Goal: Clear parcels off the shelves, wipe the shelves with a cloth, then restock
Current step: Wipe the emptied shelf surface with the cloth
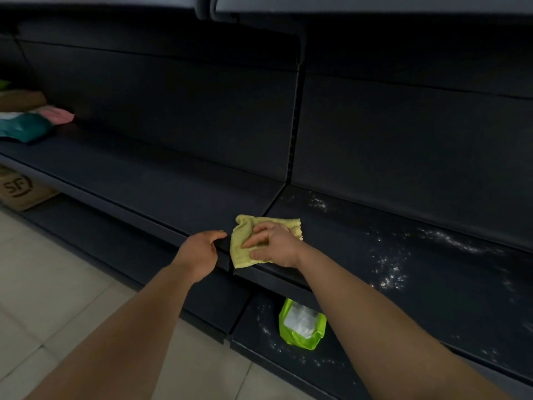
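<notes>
Dark metal shelving fills my view, with the middle shelf (432,269) running across in front of me and pale floor tiles (43,284) below on my left. My right hand (274,245) lies flat on the yellow-green cloth (245,255), fingers spread and pressing it down near the shelf's front edge, just right of the seam between two shelf sections. My left hand (202,252) is loosely curled, fingers apart, holding nothing, its fingertips touching the shelf lip just beside the cloth. White specks of dust (392,272) are scattered on the shelf to the right of my hand. On the lower shelf, partly hidden behind my right forearm, lies a green packet (300,327). Far left, soft parcels (28,125) sit on the shelf, dim and cut off by the frame, and a cardboard box (20,194) stands below them.
</notes>
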Available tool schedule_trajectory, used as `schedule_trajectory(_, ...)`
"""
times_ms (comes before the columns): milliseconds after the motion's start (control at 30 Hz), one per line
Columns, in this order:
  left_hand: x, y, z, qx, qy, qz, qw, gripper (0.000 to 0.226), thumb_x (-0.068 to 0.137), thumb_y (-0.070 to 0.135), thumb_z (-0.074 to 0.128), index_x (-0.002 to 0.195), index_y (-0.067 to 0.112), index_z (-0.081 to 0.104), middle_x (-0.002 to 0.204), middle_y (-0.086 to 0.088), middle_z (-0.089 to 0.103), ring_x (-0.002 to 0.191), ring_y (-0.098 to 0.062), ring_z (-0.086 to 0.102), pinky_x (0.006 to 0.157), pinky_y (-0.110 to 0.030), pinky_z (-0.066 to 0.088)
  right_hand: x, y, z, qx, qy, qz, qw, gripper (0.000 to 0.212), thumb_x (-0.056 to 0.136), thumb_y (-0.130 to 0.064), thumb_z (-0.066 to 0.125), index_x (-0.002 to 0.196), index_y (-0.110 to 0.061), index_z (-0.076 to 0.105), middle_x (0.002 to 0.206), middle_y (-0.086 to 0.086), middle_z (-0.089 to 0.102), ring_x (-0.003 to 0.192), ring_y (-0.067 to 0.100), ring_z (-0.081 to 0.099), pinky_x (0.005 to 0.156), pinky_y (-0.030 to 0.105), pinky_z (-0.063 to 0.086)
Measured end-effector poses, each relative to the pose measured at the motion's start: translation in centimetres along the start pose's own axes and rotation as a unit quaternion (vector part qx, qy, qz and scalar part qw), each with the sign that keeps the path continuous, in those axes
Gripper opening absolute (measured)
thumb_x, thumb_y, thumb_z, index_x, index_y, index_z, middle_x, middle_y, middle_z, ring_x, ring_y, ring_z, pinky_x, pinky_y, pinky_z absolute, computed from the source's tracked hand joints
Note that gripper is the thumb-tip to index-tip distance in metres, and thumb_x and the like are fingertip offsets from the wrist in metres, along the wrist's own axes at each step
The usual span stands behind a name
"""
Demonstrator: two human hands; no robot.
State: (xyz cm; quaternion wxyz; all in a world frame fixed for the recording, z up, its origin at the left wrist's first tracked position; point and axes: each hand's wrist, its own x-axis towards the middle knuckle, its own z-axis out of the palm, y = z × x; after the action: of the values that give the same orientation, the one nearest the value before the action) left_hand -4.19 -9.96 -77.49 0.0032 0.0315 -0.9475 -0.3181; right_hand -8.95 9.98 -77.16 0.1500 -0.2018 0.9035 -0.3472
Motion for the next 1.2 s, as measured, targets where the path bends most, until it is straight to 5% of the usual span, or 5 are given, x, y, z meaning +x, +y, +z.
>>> schedule_trajectory(233,-0.4,0.7,0.2,0.02,-0.039,-0.006,0.999,0.051,0.098,0.001,0.031,0.146,0.018,0.038,0.154,0.001,0.031,0.138,-0.018,0.033,0.109,-0.022,0.026,-3.7,0.5,-1.3,0.056,-0.077,0.006,0.995,0.027,0.083,-0.002,0.065,0.101,-0.02,0.075,0.121,-0.012,0.046,0.117,0.005,0.044,0.101,0.016,0.038)
schedule_trajectory(533,-2.0,1.9,0.6,0.09,-0.092,0.005,0.992,0.056,0.1,0.007,0.034,0.152,0.009,0.013,0.161,-0.004,0.006,0.147,-0.019,0.006,0.118,-0.027,0.005,-9.1,3.0,-4.5,0.022,-0.048,0.095,0.994,0.045,0.076,0.015,0.046,0.077,-0.018,0.076,0.103,-0.019,0.061,0.1,-0.002,0.054,0.08,-0.001,0.036)
schedule_trajectory(800,-1.1,2.9,-0.2,0.12,-0.116,-0.015,0.986,0.055,0.099,0.008,0.034,0.152,0.011,0.018,0.159,-0.006,0.014,0.143,-0.024,0.022,0.118,-0.032,0.018,-9.9,3.7,-8.4,-0.14,0.159,0.064,0.975,0.036,0.08,0.01,0.052,0.099,-0.011,0.076,0.132,0.001,0.054,0.12,0.02,0.052,0.104,0.023,0.036)
schedule_trajectory(1033,1.1,3.5,0.8,0.123,-0.112,0.008,0.986,0.052,0.101,0.011,0.032,0.152,0.012,0.02,0.16,-0.003,0.012,0.144,-0.02,0.02,0.118,-0.029,0.016,-5.1,2.6,-1.5,-0.146,-0.009,0.046,0.988,0.041,0.101,-0.035,0.037,0.142,-0.042,0.04,0.16,-0.014,0.01,0.147,0.012,0.001,0.114,0.044,-0.008)
schedule_trajectory(1200,3.4,3.7,1.1,0.158,-0.109,0.021,0.981,0.051,0.101,0.013,0.033,0.151,0.014,0.024,0.159,-0.001,0.015,0.143,-0.019,0.023,0.117,-0.028,0.019,-1.7,2.7,-2.2,-0.185,-0.031,0.019,0.982,0.043,0.102,-0.04,0.035,0.144,-0.044,0.033,0.16,-0.014,0.006,0.147,0.011,-0.002,0.115,0.043,-0.009)
